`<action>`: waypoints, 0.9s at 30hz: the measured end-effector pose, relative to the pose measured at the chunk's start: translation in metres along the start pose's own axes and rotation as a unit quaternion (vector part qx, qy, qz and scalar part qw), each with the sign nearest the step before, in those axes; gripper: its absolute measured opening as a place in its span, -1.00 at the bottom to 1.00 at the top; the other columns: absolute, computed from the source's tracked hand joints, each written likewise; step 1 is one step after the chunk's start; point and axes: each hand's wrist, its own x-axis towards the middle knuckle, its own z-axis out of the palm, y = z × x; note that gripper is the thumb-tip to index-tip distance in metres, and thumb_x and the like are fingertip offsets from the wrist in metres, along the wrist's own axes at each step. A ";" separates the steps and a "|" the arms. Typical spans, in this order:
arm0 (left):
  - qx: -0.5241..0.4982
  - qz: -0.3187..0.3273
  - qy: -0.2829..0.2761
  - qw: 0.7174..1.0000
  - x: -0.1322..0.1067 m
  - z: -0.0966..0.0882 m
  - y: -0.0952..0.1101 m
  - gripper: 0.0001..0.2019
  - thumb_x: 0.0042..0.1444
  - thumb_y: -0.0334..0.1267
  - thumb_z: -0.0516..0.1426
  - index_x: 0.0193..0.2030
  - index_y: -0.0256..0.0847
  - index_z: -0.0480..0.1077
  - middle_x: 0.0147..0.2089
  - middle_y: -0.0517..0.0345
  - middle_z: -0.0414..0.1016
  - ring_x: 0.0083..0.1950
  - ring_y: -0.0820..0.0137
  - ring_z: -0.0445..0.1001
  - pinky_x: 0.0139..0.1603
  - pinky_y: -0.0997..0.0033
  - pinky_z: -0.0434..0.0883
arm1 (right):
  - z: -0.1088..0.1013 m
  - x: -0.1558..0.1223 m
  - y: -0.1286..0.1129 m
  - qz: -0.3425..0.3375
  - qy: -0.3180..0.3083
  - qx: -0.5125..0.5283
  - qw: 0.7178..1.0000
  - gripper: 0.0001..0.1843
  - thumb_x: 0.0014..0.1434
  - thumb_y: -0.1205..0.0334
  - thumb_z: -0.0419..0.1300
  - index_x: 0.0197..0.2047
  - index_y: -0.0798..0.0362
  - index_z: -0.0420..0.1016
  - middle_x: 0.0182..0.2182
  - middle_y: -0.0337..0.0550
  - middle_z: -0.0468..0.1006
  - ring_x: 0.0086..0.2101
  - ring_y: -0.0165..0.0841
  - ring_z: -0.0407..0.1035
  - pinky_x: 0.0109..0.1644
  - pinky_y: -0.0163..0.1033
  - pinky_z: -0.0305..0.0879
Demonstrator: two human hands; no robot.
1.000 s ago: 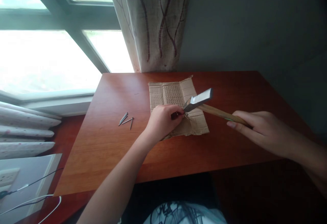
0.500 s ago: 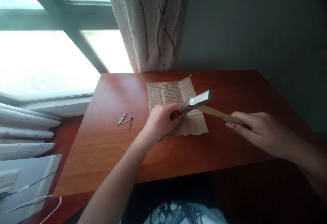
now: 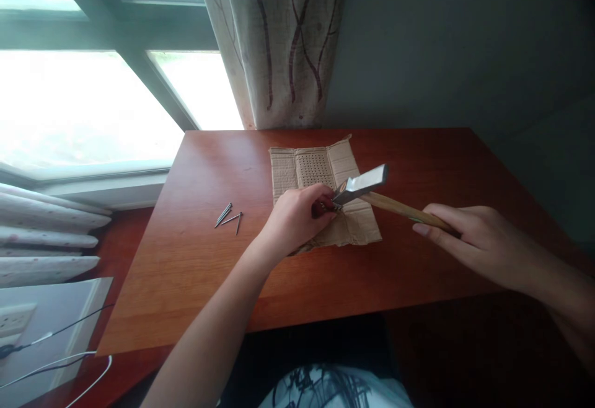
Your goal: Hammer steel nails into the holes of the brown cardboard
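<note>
My right hand [image 3: 469, 240] is closed round the wooden handle of a hammer [image 3: 400, 208]. The hammer's metal head is over the cardboard, close beside the fingertips of my left hand [image 3: 304, 212]. Those left fingers are pinched together low over the near part of a flattened cardboard sheet [image 3: 365, 222]. Small shiny metal shows at the fingertips under the hammer head, but what they grip is mostly hidden. Several loose nails [image 3: 227, 216] lie on the table to the left of my left hand.
The cardboard has a patch of small holes [image 3: 315, 169] in its middle and lies on a reddish wooden table [image 3: 186, 284]. Behind stand a curtain [image 3: 288, 48] and a wall. A window is at the left, with cables [image 3: 60, 368] by the table's left corner.
The view has shifted very slightly. Both hands and the hammer keep nearly the same pose, with the hammer head still beside my left fingertips.
</note>
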 end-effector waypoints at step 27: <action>-0.042 0.000 0.001 0.999 -0.002 0.002 -0.006 -0.66 0.06 -0.41 0.25 0.01 -0.15 0.45 -0.23 0.21 0.65 -0.36 0.48 0.52 -0.37 0.53 0.40 | 0.004 0.002 0.007 -0.007 0.129 0.033 0.991 -0.65 0.28 -0.12 0.16 -0.37 -0.04 0.42 -0.63 -0.34 0.29 -0.62 -0.44 0.18 -0.51 -0.26 0.03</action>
